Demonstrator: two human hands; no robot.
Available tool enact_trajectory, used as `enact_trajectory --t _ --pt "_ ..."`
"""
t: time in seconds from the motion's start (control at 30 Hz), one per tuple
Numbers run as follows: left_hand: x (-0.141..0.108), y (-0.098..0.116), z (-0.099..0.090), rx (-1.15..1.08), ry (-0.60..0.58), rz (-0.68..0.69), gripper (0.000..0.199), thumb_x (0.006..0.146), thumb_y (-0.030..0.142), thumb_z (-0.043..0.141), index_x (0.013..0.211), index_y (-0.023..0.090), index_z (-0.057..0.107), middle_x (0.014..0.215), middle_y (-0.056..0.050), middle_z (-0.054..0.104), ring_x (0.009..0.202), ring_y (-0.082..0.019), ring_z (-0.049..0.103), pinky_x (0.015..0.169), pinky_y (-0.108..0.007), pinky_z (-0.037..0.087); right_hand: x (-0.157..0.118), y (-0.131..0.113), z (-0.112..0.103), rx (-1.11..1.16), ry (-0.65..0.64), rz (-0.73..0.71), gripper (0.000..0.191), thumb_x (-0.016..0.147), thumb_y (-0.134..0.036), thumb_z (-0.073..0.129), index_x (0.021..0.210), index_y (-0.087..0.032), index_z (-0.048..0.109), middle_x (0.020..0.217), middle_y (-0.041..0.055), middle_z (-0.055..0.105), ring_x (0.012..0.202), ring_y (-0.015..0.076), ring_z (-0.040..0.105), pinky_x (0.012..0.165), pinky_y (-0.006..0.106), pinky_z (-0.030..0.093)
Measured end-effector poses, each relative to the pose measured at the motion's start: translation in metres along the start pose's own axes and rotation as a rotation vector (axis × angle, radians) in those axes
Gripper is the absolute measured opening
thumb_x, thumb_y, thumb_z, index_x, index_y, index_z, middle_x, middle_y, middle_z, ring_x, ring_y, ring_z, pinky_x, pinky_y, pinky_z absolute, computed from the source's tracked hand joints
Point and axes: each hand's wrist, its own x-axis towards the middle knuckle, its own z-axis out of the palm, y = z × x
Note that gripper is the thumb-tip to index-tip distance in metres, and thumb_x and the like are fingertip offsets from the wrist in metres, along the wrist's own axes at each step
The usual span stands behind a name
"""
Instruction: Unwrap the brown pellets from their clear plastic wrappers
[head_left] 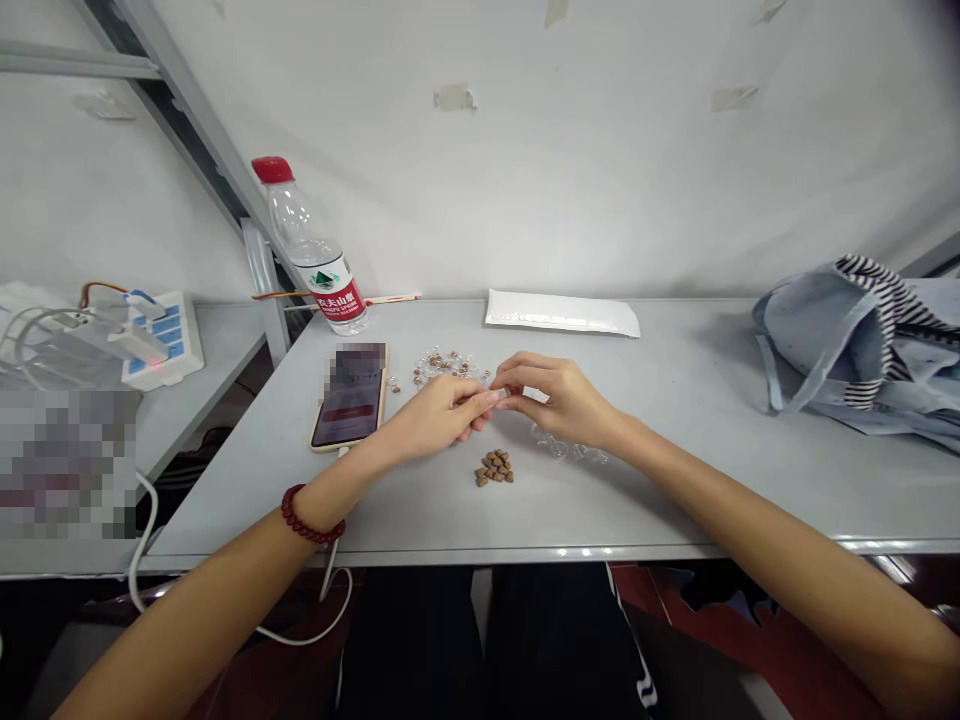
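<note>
My left hand point(452, 410) and my right hand point(559, 395) meet fingertip to fingertip above the table, both closed in a pinch. Between them shows a small, clear, pale piece point(504, 396), mostly covered by the fingers. Just behind my left hand lies a pile of small clear pieces with brown bits in them point(444, 362). Nearer to me, several brown nuggets point(495, 467) sit in a loose heap. Empty-looking clear plastic pieces point(553, 442) lie below my right hand, partly hidden by it.
A phone point(347, 415) with a white cable point(328, 575) lies on the table point(675, 500) at left. Behind it stands a red-capped water bottle point(322, 255). A white packet point(562, 313) rests by the wall, a blue fabric bag point(817, 340) at right, a power strip point(169, 345) far left.
</note>
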Motion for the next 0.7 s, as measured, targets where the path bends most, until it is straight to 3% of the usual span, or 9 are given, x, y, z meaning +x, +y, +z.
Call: enact_trajectory --t 0.23,0.33,0.4,0.47,0.57,0.63,0.7 --pt "-0.007 0.002 0.008 0.457 0.301 0.281 0.039 0.090 0.031 0.046 0.054 0.016 0.051 0.047 0.003 0.041 0.048 -0.010 0.037 0.051 -0.026 0.029 -0.001 -0.006 -0.001 -0.035 -0.036 -0.049 0.013 0.088 -0.018 0.050 0.095 -0.013 0.061 0.085 0.0067 0.059 0.068 0.0128 0.054 0.064 0.030 0.049" --pt "-0.011 0.005 0.009 0.358 0.328 0.340 0.037 0.090 0.031 0.047 0.057 0.016 0.053 0.051 0.002 0.048 0.052 -0.010 0.044 0.052 -0.024 0.033 0.002 -0.011 -0.007 0.062 -0.034 0.046 0.011 0.086 -0.018 0.053 0.091 -0.016 0.063 0.085 0.0046 0.061 0.070 0.0123 0.055 0.067 0.029 0.049" --pt "-0.013 0.009 0.005 0.253 0.316 0.332 0.035 0.090 0.032 0.047 0.062 0.015 0.056 0.055 0.001 0.053 0.053 -0.010 0.048 0.053 -0.023 0.037 0.003 -0.009 -0.014 0.171 -0.003 0.182 0.009 0.083 -0.019 0.055 0.086 -0.016 0.064 0.081 0.0033 0.062 0.069 0.0124 0.056 0.065 0.028 0.048" --pt "-0.015 0.013 -0.005 0.217 0.233 0.290 0.035 0.090 0.033 0.047 0.064 0.014 0.059 0.058 0.001 0.057 0.054 -0.010 0.051 0.054 -0.022 0.038 0.004 -0.003 -0.021 0.275 0.078 0.342 0.007 0.080 -0.020 0.058 0.083 -0.015 0.063 0.075 0.0027 0.061 0.065 0.0119 0.054 0.059 0.028 0.046" --pt "-0.015 0.015 -0.021 0.342 -0.118 0.207 0.031 0.088 0.034 0.052 0.067 0.014 0.065 0.064 -0.001 0.062 0.061 -0.011 0.055 0.056 -0.021 0.039 0.003 0.010 -0.032 0.301 0.172 0.500 0.007 0.077 -0.020 0.061 0.081 -0.014 0.062 0.073 0.0028 0.060 0.062 0.0113 0.053 0.057 0.028 0.043" --pt "-0.013 0.012 -0.027 0.404 -0.318 0.143 0.026 0.085 0.035 0.057 0.072 0.015 0.068 0.068 -0.001 0.066 0.065 -0.012 0.057 0.059 -0.021 0.040 0.001 0.018 -0.037 0.223 0.127 0.537 0.007 0.075 -0.018 0.061 0.080 -0.015 0.063 0.075 0.0031 0.061 0.065 0.0121 0.054 0.060 0.029 0.044" --pt "-0.012 0.006 -0.028 0.414 -0.401 0.085 0.024 0.083 0.036 0.061 0.075 0.015 0.069 0.070 -0.001 0.066 0.065 -0.012 0.057 0.058 -0.021 0.041 -0.001 0.023 -0.038 0.137 0.027 0.542 0.007 0.074 -0.017 0.060 0.079 -0.015 0.064 0.076 0.0032 0.062 0.067 0.0130 0.055 0.063 0.030 0.045"
